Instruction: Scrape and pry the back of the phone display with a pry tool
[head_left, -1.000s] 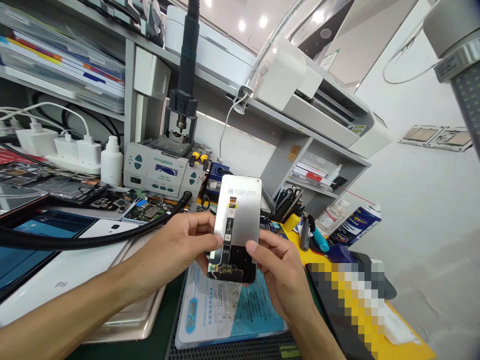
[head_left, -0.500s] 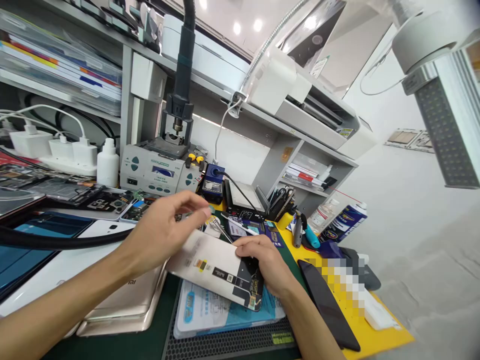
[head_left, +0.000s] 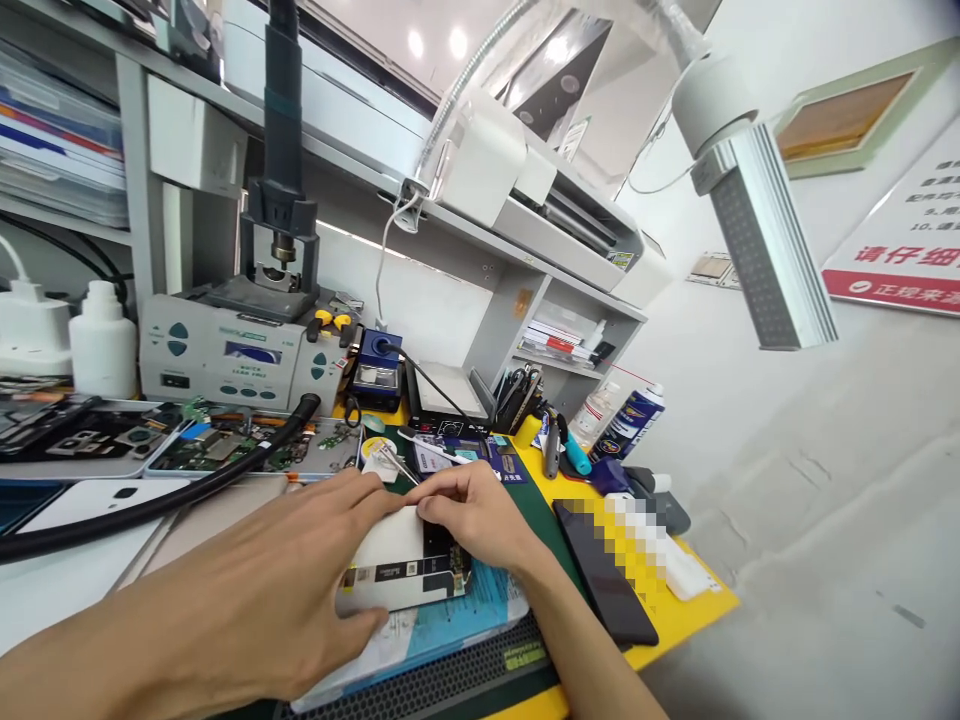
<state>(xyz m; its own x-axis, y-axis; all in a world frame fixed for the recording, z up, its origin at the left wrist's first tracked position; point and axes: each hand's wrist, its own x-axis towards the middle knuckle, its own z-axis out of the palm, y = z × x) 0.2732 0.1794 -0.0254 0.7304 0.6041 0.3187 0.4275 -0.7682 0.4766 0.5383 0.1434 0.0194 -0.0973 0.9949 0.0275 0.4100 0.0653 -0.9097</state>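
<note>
A phone screen panel [head_left: 386,548] lies with its pale back and dark flex cable facing up, over a blue and white plastic case [head_left: 491,590]. My left hand [head_left: 292,580] spans the panel's left part, thumb at the near edge and fingers along the far edge. At the far edge, my right hand [head_left: 480,515] closes on the panel with thumb and index finger. Its fingertips almost meet those of my left hand. Metal tweezers [head_left: 399,460] lie just beyond my hands. Part of the panel is hidden under my left hand.
A black hose [head_left: 187,500] crosses the phones and boards at left. Behind stands a hot-air station [head_left: 232,350]. A dark phone [head_left: 607,575] lies at right on the yellow tabletop [head_left: 694,595]. A lamp [head_left: 769,235] hangs at upper right.
My left hand has come down from above the panel onto its left part. The panel now lies lower and flatter on the case. The view has turned to the right.
</note>
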